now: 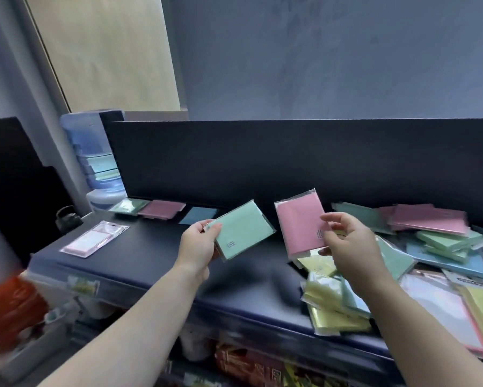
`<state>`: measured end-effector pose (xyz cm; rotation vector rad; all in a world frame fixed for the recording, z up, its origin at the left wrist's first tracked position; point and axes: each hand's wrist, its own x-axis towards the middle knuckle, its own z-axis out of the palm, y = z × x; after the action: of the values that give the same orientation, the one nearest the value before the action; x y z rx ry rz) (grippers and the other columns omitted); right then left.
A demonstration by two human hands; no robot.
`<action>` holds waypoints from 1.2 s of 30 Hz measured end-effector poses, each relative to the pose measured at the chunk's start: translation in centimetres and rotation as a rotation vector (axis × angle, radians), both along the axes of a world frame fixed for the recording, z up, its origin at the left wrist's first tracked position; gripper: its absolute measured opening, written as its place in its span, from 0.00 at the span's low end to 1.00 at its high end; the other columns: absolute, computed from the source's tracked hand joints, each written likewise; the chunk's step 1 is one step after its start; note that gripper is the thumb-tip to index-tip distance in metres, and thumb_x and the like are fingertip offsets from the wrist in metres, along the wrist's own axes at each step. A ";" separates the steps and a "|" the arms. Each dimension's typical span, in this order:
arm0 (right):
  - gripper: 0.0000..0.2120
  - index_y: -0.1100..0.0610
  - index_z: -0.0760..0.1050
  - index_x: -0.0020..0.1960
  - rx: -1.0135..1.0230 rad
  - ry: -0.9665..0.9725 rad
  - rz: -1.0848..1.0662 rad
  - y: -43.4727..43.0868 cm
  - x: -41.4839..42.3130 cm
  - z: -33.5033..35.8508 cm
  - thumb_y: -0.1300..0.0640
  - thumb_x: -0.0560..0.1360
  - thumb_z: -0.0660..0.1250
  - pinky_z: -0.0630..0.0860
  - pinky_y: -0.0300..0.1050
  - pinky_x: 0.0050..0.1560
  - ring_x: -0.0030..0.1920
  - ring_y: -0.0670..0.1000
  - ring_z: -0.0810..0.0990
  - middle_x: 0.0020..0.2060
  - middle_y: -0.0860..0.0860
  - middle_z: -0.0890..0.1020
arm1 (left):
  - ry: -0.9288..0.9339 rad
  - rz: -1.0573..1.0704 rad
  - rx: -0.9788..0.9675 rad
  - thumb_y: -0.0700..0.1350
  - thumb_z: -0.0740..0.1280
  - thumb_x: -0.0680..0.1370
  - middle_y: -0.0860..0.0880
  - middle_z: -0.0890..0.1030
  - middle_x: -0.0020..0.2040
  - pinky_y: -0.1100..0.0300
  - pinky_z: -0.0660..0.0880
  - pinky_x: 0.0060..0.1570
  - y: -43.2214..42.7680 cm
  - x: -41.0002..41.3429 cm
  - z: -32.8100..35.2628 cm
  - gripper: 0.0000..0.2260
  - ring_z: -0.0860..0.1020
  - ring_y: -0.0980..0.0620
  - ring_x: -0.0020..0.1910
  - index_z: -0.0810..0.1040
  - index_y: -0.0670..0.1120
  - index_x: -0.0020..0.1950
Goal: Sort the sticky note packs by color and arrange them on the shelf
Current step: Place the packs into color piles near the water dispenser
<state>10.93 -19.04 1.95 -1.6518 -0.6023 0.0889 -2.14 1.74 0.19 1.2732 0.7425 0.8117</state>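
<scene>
My left hand (197, 247) grips a mint green sticky note pack (241, 229) by its lower left corner, lifted above the dark shelf top (139, 255). My right hand (351, 244) holds a pink pack (300, 222) upright by its right edge, with a yellow pack (317, 265) just under it. Against the back panel lie a green pack (128, 206), a pink pack (162, 209) and a blue pack (201, 215), side by side. A mixed heap of pink, green, blue and yellow packs (435, 241) covers the shelf's right end.
A pale pink hanging-pack of notes (93, 238) lies at the shelf's left. A blue water bottle (95, 157) stands behind the left end, a small dark kettle (67, 219) beside it. Yellow packs (332, 305) overhang the front edge. Goods fill the shelf below.
</scene>
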 end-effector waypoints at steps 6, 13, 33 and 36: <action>0.13 0.48 0.78 0.45 -0.016 0.002 0.021 9.5 -2.6 -0.1 0.66 0.77 0.63 0.80 0.58 0.45 0.39 0.56 0.81 0.44 0.53 0.81 | -0.013 -0.020 0.009 0.42 0.66 0.78 0.45 0.82 0.41 0.58 0.75 0.33 10.2 -3.1 -0.2 0.03 0.80 0.50 0.36 0.77 0.44 0.47; 0.10 0.53 0.78 0.48 -0.027 0.093 0.054 22.0 -6.1 -0.3 0.65 0.78 0.62 0.78 0.44 0.39 0.38 0.48 0.79 0.44 0.51 0.83 | 0.000 -0.012 0.079 0.42 0.66 0.79 0.45 0.81 0.39 0.61 0.76 0.31 24.2 -7.4 0.7 0.05 0.79 0.50 0.34 0.77 0.43 0.43; 0.11 0.59 0.74 0.59 -0.120 0.292 -0.038 39.7 -5.1 -2.0 0.60 0.77 0.65 0.77 0.50 0.48 0.43 0.52 0.79 0.46 0.54 0.80 | 0.388 -0.043 0.266 0.42 0.64 0.77 0.41 0.78 0.38 0.55 0.70 0.39 42.8 -5.8 -1.1 0.09 0.76 0.45 0.38 0.78 0.39 0.40; 0.15 0.56 0.72 0.62 -0.203 0.238 -0.069 39.7 -5.3 -2.4 0.55 0.77 0.66 0.76 0.49 0.53 0.48 0.50 0.79 0.55 0.51 0.78 | 0.613 -0.116 0.440 0.44 0.65 0.74 0.40 0.81 0.43 0.52 0.75 0.46 42.5 -5.7 -1.4 0.08 0.79 0.40 0.44 0.79 0.40 0.45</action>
<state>5.63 20.65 -0.42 -1.8235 -0.3643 0.3002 -7.83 44.26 -1.22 1.9879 0.9912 0.4967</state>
